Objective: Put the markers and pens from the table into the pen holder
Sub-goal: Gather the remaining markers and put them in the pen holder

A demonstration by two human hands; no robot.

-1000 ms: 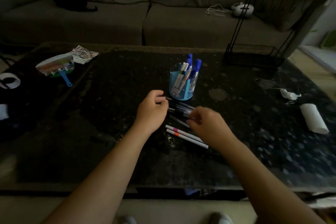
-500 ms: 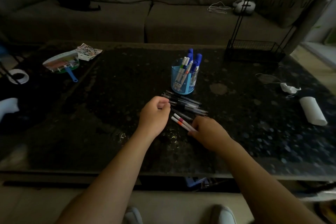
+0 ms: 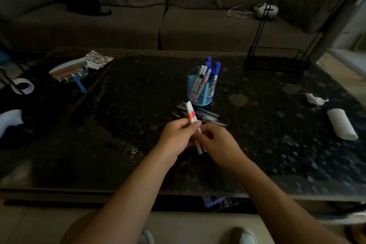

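1. Status: both hands grip the same two white markers (image 3: 191, 117) above the counter (image 3: 118, 125). The left hand (image 3: 175, 136) pinches the shafts just below the orange and pink bands; the right hand (image 3: 217, 141) closes around the lower ends. The markers point up and slightly toward 11 o'clock.
2. Location: the blue pen holder (image 3: 201, 91) stands at 12 o'clock from the hands, near them, and already carries several pens and blue-capped markers. A row of dark pens (image 3: 200, 115) lies flat between the holder and the hands.
3. Step in hand (judged): square the two markers into one bundle before loading.
4. Align the ends flush, then transfer the bundle to one hand.
5. Lift clear of the dark pens to avoid scattering them.
6. Aim for an open gap at the holder's rim and lower the bundle vertically. The holder looks light; a sideways push may tip it.
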